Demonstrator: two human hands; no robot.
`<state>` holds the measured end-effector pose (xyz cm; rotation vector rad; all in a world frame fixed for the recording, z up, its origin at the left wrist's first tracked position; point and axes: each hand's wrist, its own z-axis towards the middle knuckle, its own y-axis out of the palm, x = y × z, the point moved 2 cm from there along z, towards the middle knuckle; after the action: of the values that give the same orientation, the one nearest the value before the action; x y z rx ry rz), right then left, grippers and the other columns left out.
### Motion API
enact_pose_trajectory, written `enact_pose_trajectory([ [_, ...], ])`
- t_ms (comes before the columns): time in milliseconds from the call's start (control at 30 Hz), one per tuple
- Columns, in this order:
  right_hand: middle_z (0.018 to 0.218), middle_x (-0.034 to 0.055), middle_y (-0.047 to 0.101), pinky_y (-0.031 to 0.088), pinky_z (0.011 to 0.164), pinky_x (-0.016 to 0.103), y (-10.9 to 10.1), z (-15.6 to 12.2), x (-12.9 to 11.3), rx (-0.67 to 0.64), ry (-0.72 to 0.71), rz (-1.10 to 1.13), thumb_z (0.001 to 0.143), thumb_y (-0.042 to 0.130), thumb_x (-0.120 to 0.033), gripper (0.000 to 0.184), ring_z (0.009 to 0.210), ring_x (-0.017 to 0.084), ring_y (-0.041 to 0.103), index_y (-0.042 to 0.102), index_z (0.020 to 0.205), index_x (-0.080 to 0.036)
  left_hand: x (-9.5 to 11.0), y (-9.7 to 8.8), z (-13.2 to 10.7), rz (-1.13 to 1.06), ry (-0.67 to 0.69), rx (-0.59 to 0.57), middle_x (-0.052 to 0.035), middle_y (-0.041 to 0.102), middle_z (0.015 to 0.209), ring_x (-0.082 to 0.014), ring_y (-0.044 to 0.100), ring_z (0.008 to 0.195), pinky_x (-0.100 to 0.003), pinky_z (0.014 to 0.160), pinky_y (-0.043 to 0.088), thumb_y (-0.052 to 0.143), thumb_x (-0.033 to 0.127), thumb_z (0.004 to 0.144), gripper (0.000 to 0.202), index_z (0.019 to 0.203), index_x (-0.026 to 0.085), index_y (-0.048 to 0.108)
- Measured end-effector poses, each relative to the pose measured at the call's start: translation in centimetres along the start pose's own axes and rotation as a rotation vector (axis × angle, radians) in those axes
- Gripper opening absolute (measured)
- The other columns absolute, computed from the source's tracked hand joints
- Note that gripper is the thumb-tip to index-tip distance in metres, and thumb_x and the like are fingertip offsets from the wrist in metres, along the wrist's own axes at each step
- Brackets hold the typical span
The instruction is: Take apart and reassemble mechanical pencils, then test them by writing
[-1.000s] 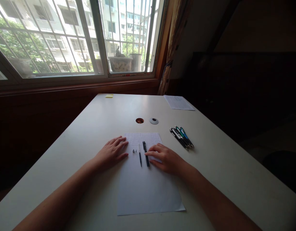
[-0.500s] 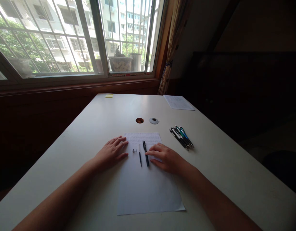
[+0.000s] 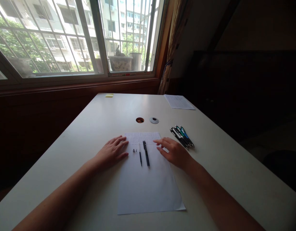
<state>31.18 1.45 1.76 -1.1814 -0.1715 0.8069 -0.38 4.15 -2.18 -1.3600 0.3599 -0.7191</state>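
Note:
A white sheet of paper (image 3: 148, 186) with faint writing at its top lies on the pale table (image 3: 73, 144). On it lie a black pen barrel (image 3: 146, 153), a thin ink refill (image 3: 140, 155) and a tiny spring or tip (image 3: 134, 150). My left hand (image 3: 111, 150) rests flat at the sheet's left edge, fingers spread, holding nothing. My right hand (image 3: 173, 150) hovers over the sheet's right edge with fingers apart, empty, between the pen barrel and a bundle of pens (image 3: 181, 136).
Further back are a cable hole (image 3: 139, 120) and its loose grey cap (image 3: 154, 120). Another written sheet (image 3: 178, 102) lies at the far right, a yellow sticky note (image 3: 109, 95) at the far left. A barred window stands behind; the right side is dark.
My right hand has left the black pen barrel and moved right and slightly away, toward the bundle of pens. The left hand and the pen parts have stayed put.

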Motion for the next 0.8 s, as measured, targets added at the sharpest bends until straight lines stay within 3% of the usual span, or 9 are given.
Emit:
enact_pose_trajectory([
  [200,0.095,0.0065,0.068,0.055,0.072,0.03,-0.16,-0.08,0.9,0.079,0.084,-0.03,0.095,0.049,-0.02,0.032,0.079,0.018,0.064,0.06,0.125,-0.023,-0.03,0.02,0.03,-0.004,0.007,0.007,-0.0072,0.042,0.149,-0.029,0.033,0.141,-0.047,0.114,0.033,0.042,0.058,0.096,0.056,0.144,0.027,0.043],
  [433,0.1,0.0063,0.068,0.054,0.074,0.031,-0.28,0.03,0.87,0.115,0.114,-0.015,0.091,0.048,-0.011,0.037,0.079,0.018,0.063,0.06,0.124,-0.022,0.08,-0.02,-0.03,0.002,0.008,0.003,-0.008,0.042,0.149,-0.0291,0.033,0.141,-0.048,0.115,0.032,0.043,0.057,0.097,0.056,0.144,0.026,0.043],
  [800,0.116,0.004,0.066,0.054,0.076,0.027,0.35,-0.19,1.01,0.006,0.169,-0.231,0.086,0.05,-0.009,0.042,0.09,0.019,0.068,0.06,0.124,-0.025,0.28,-0.27,0.03,0.021,-0.003,-0.012,-0.0075,0.041,0.15,-0.0289,0.033,0.141,-0.047,0.115,0.033,0.041,0.058,0.097,0.056,0.143,0.026,0.043],
])
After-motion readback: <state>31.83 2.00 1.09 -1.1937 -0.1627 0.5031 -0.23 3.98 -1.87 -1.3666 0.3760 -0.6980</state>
